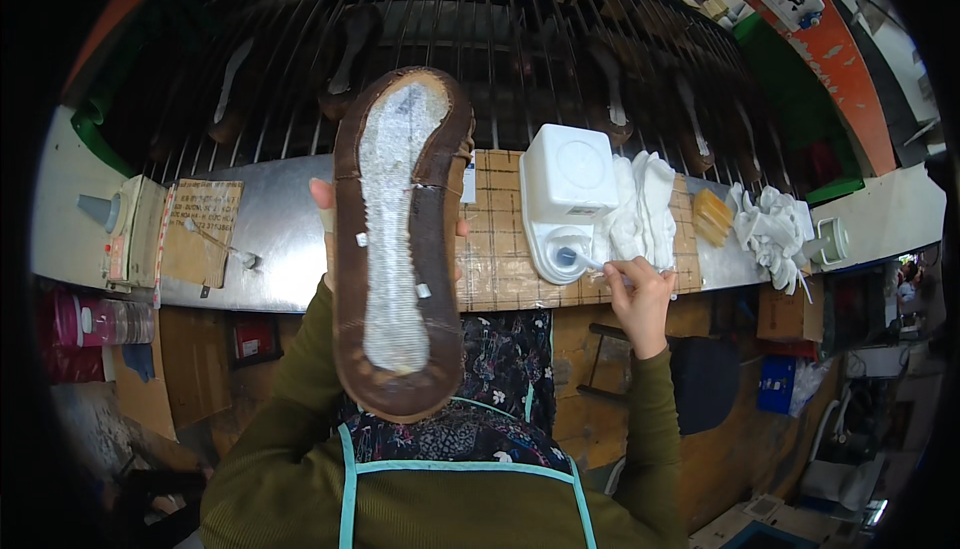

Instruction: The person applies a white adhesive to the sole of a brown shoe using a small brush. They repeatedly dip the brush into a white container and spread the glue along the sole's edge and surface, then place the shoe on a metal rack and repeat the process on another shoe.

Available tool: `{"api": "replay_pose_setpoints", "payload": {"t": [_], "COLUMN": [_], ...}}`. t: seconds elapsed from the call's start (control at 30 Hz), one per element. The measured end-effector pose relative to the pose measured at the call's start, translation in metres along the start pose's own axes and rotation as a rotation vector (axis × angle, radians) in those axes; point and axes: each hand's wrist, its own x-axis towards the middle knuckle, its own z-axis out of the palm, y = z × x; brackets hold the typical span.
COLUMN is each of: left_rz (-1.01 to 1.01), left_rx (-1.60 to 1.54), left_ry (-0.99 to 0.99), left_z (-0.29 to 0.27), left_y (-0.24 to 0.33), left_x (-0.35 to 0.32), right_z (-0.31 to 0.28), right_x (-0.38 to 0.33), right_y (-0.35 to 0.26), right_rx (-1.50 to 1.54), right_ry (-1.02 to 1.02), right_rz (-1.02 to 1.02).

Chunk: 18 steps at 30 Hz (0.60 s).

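The left hand (pixel 325 211) is gripping an upturned brown shoe (pixel 400 239), sole up, raised before the chest, while the right hand (pixel 638 294), arm extended forward, is pinching a small brush (pixel 585 260) dipped in the white container (pixel 565 199) on the workbench (pixel 270 249).

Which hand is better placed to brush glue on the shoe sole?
The right hand, probably: it holds the brush at the white glue pot. The left hand is busy holding the shoe sole upturned.
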Motion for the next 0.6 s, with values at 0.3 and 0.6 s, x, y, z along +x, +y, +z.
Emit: {"api": "replay_pose_setpoints", "payload": {"t": [0.3, 0.6], "left_rz": [0.17, 0.053], "left_rx": [0.303, 0.73], "left_ry": [0.464, 0.579], "left_z": [-0.01, -0.035], "left_y": [-0.013, -0.038], "left_x": [0.001, 0.0], "right_z": [0.006, -0.024], "right_x": [-0.014, 0.021], "right_y": [0.037, -0.072], "right_rx": [1.155, 0.304], "right_ry": [-0.48, 0.462], "right_rz": [0.741, 0.018]}}
